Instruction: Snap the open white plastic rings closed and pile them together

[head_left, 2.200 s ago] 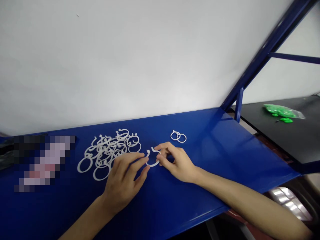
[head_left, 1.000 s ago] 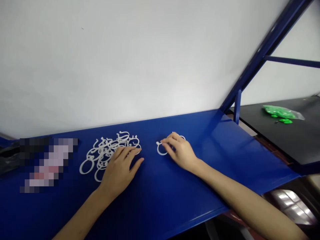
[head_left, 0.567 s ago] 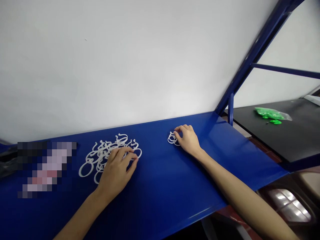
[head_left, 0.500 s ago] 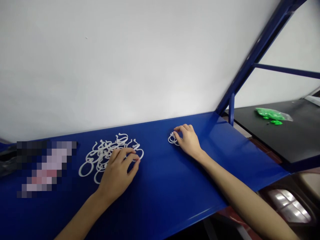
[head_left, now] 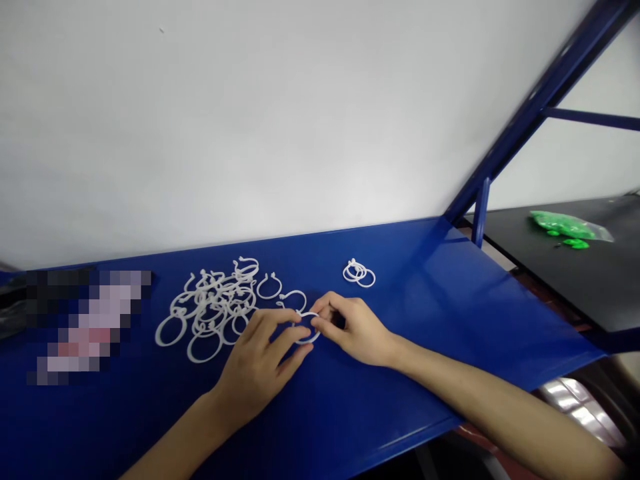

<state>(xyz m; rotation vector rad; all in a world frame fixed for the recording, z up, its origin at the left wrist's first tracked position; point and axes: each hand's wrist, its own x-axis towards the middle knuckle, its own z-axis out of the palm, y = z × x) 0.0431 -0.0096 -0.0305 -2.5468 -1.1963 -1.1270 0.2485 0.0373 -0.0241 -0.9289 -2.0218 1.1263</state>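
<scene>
A white plastic ring point(head_left: 306, 330) is pinched between my left hand point(head_left: 260, 363) and my right hand point(head_left: 353, 328), low over the blue shelf point(head_left: 425, 313). Fingers of both hands close on its rim from either side. To the left lies a tangled heap of several white open rings point(head_left: 215, 308). Two stray rings point(head_left: 280, 293) lie between the heap and my hands. A small stack of closed rings point(head_left: 359, 273) rests on the shelf behind my right hand.
A white wall rises behind the shelf. A blue slanted frame post point(head_left: 525, 113) stands at the right. Beyond it, a black tabletop point(head_left: 560, 273) carries a bag of green parts point(head_left: 567, 225). A blurred-out patch point(head_left: 85, 327) lies at the shelf's left.
My right hand left a ring on the small stack and came back to the middle. My left hand pulled a ring out of the heap; both hands now pinch it.
</scene>
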